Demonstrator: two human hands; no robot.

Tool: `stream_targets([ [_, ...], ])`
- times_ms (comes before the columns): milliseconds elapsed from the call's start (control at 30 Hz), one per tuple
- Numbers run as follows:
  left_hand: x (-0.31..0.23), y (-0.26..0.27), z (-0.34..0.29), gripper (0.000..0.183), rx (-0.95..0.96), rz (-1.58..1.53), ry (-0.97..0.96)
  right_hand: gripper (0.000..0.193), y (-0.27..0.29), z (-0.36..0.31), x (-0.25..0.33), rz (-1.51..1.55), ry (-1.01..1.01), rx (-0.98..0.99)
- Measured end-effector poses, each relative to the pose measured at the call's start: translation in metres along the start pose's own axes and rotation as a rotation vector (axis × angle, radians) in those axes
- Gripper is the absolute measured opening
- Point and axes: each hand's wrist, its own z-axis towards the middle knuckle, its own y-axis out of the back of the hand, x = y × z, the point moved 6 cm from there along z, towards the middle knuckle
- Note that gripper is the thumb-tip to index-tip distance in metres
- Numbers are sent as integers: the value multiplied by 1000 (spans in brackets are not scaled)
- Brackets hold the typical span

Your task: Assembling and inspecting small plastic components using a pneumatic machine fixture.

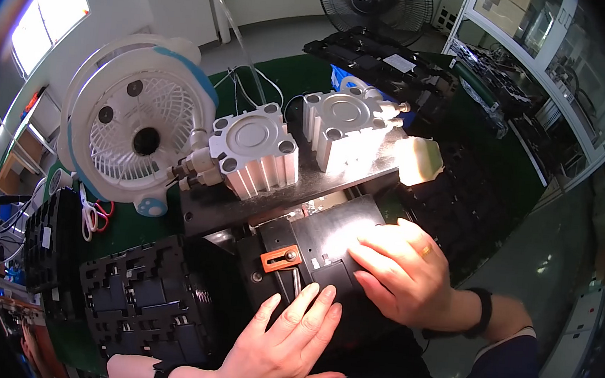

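A black fixture plate [299, 235] lies under a bright light in front of me. On it sits an orange slotted tab [281, 258] held by a screw, with a thin metal rod [296, 282] just below. My left hand [279, 347] is open, its fingers stretched out with the tips by the rod and the fixture's near edge. My right hand [409, 272] rests over the plate's right side, fingers bent a little and thumb apart from them; I see nothing held, though its palm side is hidden. Two small pale parts [320, 261] show between the hands.
Two silver pneumatic cylinders [256, 150] stand on a black bar behind the fixture. A white fan [144, 120] is at left, with scissors [93, 216] beside it. Black trays [141, 297] lie left and more trays [390, 68] far back. A yellowish block [418, 161] sits right of the cylinders.
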Motion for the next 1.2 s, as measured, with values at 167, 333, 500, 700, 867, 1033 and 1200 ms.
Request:
stream_targets([
  [167,-1,1,1,81,2,21,-30,37,-2,-18,11,448,-304,336],
  [333,5,6,7,78,-3,137,-4,34,-11,-8,-4,405,-238,302],
  [500,23,11,17,83,-89,135,45,31,-19,14,-15,198,-43,117],
  [700,37,10,23,83,-70,87,68,35,-26,29,-32,329,-22,98],
  [867,42,8,22,83,-40,80,70,37,-33,35,-35,442,-54,186],
  [1033,44,6,21,81,-53,56,73,39,-32,36,-36,427,-66,215],
  [1200,44,7,21,79,-41,42,79,48,-33,37,-36,450,-61,221],
])
